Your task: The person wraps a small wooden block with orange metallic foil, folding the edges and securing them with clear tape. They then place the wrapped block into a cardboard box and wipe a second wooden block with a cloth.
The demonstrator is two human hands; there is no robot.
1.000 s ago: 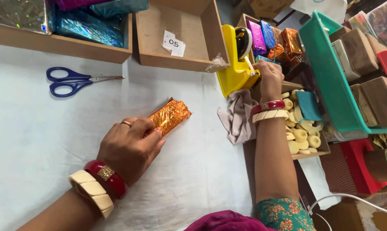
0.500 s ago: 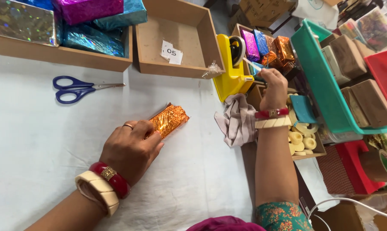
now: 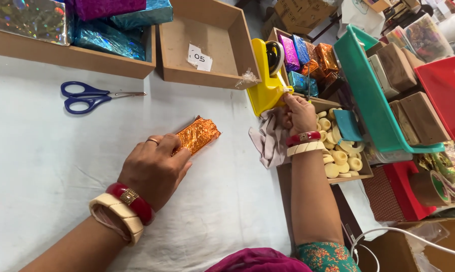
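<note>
My left hand (image 3: 154, 168) lies flat on the white cloth and presses on the near end of a small packet wrapped in orange foil (image 3: 199, 134). My right hand (image 3: 299, 114) reaches to the yellow tape dispenser (image 3: 266, 80) at the table's right edge, and its fingertips pinch the clear tape end at the dispenser's cutter. Both wrists wear red and cream bangles.
Blue-handled scissors (image 3: 84, 96) lie on the white cloth (image 3: 41, 151) at the left. An open wooden box (image 3: 207, 48) with a paper tag stands behind. A wooden box of foil-wrapped parcels (image 3: 106, 35), a teal tray (image 3: 373, 95), a crumpled cloth (image 3: 272, 138) and cream rings (image 3: 340, 156) surround.
My right hand has shifted from the top of the dispenser to its cutter edge. My left hand and the orange packet have stayed in place. The camera view has tilted.
</note>
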